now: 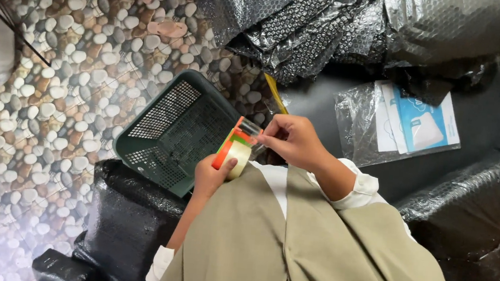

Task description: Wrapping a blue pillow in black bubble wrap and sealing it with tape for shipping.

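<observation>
My left hand (211,178) grips a roll of clear tape in an orange and green dispenser (234,147), held up in front of my beige vest. My right hand (292,140) pinches the loose end of the tape at the top of the dispenser, fingers closed on it. Both hands hover just right of a dark green perforated plastic basket (171,130) that stands on the pebble-patterned floor.
Black bubble wrap (310,18) lies heaped at the top, with more wrapped bundles at lower left (126,220) and right (476,205). A clear bag holding blue and white printed sheets (407,122) rests on a dark surface. A yellow strip (276,94) pokes out behind the basket.
</observation>
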